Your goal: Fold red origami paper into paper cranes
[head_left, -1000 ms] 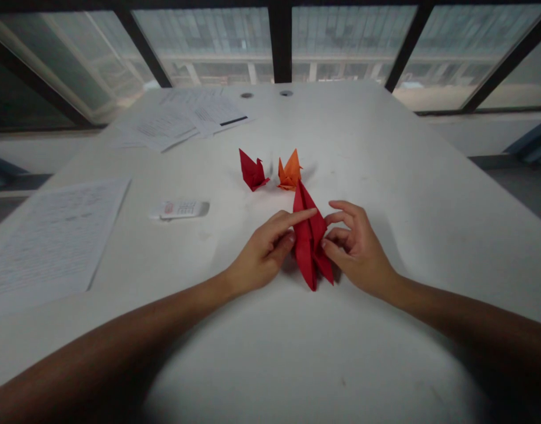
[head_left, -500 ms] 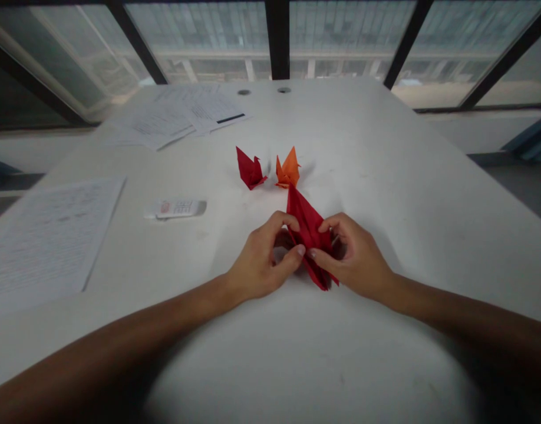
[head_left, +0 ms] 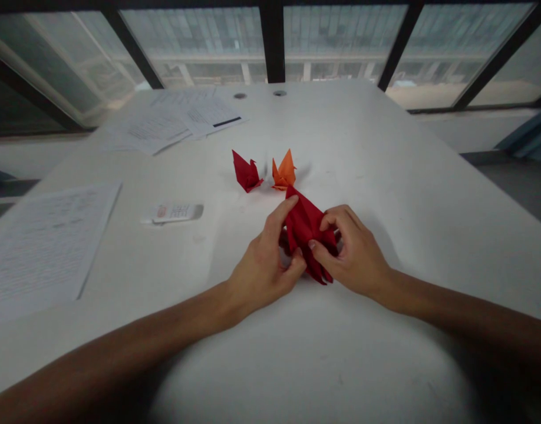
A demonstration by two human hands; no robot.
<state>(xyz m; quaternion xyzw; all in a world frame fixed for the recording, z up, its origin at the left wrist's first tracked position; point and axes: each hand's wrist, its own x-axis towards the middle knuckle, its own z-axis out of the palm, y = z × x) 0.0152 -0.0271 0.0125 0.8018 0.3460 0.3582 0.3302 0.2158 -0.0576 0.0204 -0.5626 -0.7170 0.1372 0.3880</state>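
Note:
Between both hands is a large red folded origami paper [head_left: 304, 221], its pointed tip facing away from me and narrow flaps hanging toward me. My left hand [head_left: 268, 253] is closed on its left side, the index finger stretched up near the tip and the thumb low on the edge. From the right, my right hand [head_left: 352, 250] pinches the paper, thumb on the front face and index finger on the upper edge. Its other fingers are partly hidden behind the sheet. Just beyond stand a small red paper crane [head_left: 246, 173] and an orange paper crane [head_left: 284, 172].
On the white table [head_left: 385, 176], a white packet with printed marks [head_left: 175, 212] lies to the left. Farther left is a printed sheet [head_left: 45, 241], and more papers [head_left: 164, 121] overlap at the back left. Two round grommets sit near the far edge, before the windows.
My left index finger has slid up toward the tip of the red paper. The front face has spread wider and flatter. The whole view has shifted slightly.

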